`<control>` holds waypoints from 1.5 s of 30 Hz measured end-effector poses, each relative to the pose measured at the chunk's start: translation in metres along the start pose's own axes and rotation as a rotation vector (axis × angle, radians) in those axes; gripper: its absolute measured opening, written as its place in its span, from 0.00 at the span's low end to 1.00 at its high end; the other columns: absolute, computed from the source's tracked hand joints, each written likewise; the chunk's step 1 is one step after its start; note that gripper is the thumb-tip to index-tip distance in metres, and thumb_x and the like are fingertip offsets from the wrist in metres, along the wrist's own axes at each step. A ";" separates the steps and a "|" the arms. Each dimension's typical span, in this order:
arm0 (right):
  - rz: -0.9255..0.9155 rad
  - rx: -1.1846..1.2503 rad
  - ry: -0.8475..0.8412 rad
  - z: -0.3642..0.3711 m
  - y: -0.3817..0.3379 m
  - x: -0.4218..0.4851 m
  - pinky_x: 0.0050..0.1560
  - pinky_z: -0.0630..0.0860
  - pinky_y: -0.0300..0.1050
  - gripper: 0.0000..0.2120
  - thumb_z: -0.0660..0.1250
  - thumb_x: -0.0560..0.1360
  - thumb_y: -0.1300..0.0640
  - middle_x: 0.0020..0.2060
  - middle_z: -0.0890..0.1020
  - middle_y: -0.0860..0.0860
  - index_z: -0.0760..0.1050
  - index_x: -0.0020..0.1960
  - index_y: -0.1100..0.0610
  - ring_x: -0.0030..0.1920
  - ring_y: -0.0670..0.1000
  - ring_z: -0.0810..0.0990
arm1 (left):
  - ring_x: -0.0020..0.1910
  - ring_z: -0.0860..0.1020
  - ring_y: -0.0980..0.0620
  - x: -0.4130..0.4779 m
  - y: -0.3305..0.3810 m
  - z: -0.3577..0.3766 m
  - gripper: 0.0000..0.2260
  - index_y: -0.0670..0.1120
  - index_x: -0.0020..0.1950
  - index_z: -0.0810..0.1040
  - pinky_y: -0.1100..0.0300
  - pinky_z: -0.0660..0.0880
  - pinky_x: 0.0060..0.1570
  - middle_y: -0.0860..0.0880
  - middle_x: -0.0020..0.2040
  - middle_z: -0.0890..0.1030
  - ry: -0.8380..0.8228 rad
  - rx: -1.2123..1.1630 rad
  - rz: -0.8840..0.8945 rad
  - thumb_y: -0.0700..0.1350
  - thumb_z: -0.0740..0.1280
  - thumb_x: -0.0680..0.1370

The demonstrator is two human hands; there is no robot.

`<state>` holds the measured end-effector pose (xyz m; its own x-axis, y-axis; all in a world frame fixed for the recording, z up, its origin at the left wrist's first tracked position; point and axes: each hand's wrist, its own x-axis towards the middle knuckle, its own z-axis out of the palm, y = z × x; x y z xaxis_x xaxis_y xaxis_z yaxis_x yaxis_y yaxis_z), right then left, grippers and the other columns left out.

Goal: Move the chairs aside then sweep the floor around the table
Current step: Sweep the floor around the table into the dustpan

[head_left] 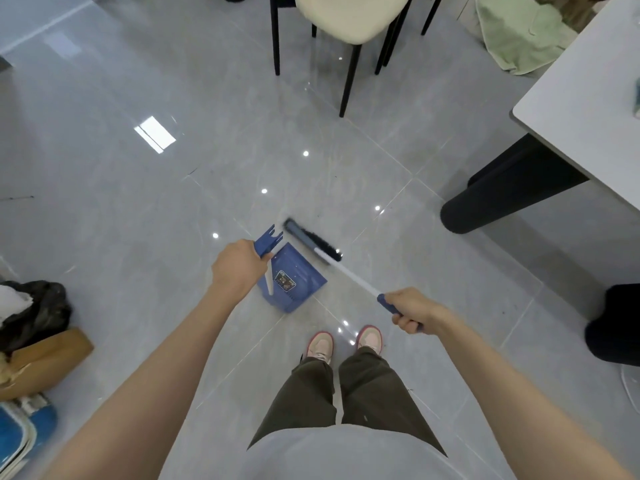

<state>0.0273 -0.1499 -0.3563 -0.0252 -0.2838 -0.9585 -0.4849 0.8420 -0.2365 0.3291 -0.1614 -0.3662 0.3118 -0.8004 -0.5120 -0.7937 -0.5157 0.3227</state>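
1. Glossy grey floor tiles fill the head view; a cream chair on black legs stands at the upper centre, and a white table with a dark round leg is at the right edge.
2. At centre, the left hand has its fingers curled around the blue dustpan handle.
3. Right of centre, the right hand grips the blue end of the broom, whose bristles touch the floor just above the dustpan.
4. Bags and cardboard lie at the lower left.
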 end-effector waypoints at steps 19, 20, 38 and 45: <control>-0.287 -0.147 0.283 0.007 -0.058 0.031 0.20 0.62 0.35 0.11 0.56 0.81 0.56 0.28 0.69 0.54 0.73 0.45 0.59 0.24 0.51 0.66 | 0.27 0.70 0.51 -0.018 -0.023 -0.007 0.17 0.46 0.31 0.70 0.63 0.61 0.25 0.50 0.27 0.71 0.052 -0.039 -0.041 0.51 0.65 0.77; -0.272 -0.183 0.294 0.008 -0.057 0.040 0.20 0.63 0.36 0.11 0.55 0.81 0.56 0.28 0.70 0.54 0.73 0.47 0.59 0.24 0.52 0.67 | 0.27 0.71 0.51 -0.020 -0.026 -0.006 0.18 0.46 0.30 0.69 0.63 0.61 0.25 0.50 0.27 0.72 0.057 -0.048 -0.052 0.50 0.65 0.77; 0.004 -0.054 0.010 -0.006 0.075 -0.054 0.19 0.52 0.31 0.04 0.59 0.78 0.57 0.26 0.64 0.51 0.71 0.45 0.54 0.17 0.44 0.56 | 0.35 0.75 0.43 -0.054 -0.008 0.013 0.12 0.42 0.40 0.74 0.59 0.68 0.33 0.43 0.36 0.77 0.114 -0.106 -0.080 0.49 0.64 0.77; -0.126 0.025 0.112 -0.011 0.112 -0.071 0.18 0.54 0.31 0.10 0.60 0.79 0.55 0.26 0.66 0.52 0.76 0.54 0.58 0.17 0.44 0.57 | 0.35 0.75 0.44 -0.109 -0.018 0.036 0.13 0.41 0.40 0.75 0.61 0.63 0.26 0.44 0.35 0.77 0.168 -0.079 -0.039 0.50 0.64 0.77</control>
<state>-0.0347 -0.0407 -0.3128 -0.0638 -0.4358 -0.8978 -0.4683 0.8075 -0.3587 0.2905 -0.0539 -0.3454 0.4296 -0.8160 -0.3869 -0.7379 -0.5641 0.3705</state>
